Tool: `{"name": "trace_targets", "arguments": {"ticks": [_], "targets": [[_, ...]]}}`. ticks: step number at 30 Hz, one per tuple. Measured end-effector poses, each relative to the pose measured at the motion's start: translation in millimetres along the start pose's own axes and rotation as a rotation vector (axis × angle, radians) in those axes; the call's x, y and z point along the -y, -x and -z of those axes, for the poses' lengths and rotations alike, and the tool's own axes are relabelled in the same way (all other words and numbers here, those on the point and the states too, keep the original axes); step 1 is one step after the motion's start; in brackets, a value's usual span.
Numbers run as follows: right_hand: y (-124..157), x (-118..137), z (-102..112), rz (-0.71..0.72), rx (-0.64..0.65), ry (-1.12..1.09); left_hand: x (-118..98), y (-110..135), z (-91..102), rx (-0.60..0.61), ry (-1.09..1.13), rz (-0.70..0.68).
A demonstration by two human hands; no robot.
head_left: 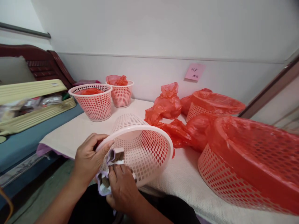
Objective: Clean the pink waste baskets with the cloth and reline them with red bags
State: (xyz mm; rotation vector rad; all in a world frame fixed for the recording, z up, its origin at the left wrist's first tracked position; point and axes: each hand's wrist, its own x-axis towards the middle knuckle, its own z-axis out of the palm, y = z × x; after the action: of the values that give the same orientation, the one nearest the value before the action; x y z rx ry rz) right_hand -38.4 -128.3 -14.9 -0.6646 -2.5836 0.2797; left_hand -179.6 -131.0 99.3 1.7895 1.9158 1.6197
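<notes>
There's the pale pink perforated plastic basket [142,146], tipped on its side at the near edge of the white surface [77,130], mouth facing near. The left hand [88,160] has its fingers clamped on the left rim, while the right hand [122,186] pinches a white-and-lilac cloth [112,157] against that rim, just below.

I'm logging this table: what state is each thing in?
Held basket: tipped sideways, unlined.
Left hand: grips its rim.
Right hand: clutches crumpled cloth.
Back baskets: upright, red bags inside.
Right baskets: lined with red bags.
Loose bag: crumpled.
</notes>
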Motion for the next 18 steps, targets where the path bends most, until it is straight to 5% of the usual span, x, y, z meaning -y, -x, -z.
{"name": "trace_targets", "arguments": {"ticks": [5, 8, 12, 18], "targets": [[-6.3, 1.2, -0.8, -0.084, -0.222, -0.13, 12.4, 34.6, -11.2, -0.104, 0.192, 0.198], [-8.7, 0.1, 1.9, -0.137, -0.347, -0.239, 24.9, 65.8, -18.4, -0.029, 0.214, 0.28], [-13.8, -5.1, 10.2, -0.077, -0.259, -0.389, 32.1, 84.5, -19.8, -0.096, 0.225, 0.291], [-22.7, -24.5, 7.1, -0.19, -0.061, -0.238, 20.9, 66.1, -13.6, -0.293, 0.365, 0.195]]}}
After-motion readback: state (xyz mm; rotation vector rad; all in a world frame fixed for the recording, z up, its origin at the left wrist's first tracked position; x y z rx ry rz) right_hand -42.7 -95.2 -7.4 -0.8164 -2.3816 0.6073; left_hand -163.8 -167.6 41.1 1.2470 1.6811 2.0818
